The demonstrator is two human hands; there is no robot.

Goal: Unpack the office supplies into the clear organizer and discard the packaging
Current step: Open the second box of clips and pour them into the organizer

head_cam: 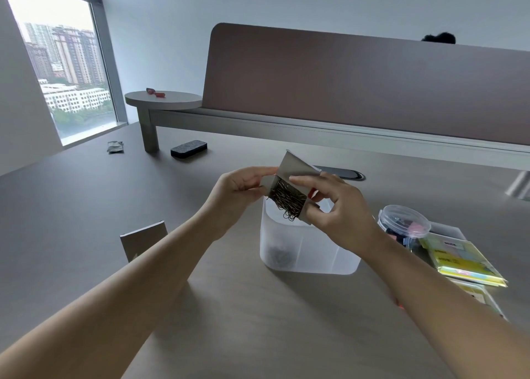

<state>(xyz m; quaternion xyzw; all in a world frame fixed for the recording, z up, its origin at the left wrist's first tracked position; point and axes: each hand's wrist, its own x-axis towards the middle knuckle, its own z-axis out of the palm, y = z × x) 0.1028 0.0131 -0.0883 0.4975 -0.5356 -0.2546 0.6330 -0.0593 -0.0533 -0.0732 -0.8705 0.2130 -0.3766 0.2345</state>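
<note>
Wide grey desk (86, 206) under everything, brown partition (358, 92) along the far edge. Near the middle, frosted clear organizer (304, 249), dark clips already at the bottom of its left compartment. Right of it, round clear jar (404, 225) of coloured clips beside yellow sticky-note packs (461, 261). Left, small grey box (143, 242) standing upright. Just above the organizer, open cardboard box (289, 178) tilted, paper clips (288, 202) spilling from its mouth. Left hand (241, 186) pinching the box's left end, right hand (338, 206) gripping its right side. Far left, black eraser (188, 148).
</note>
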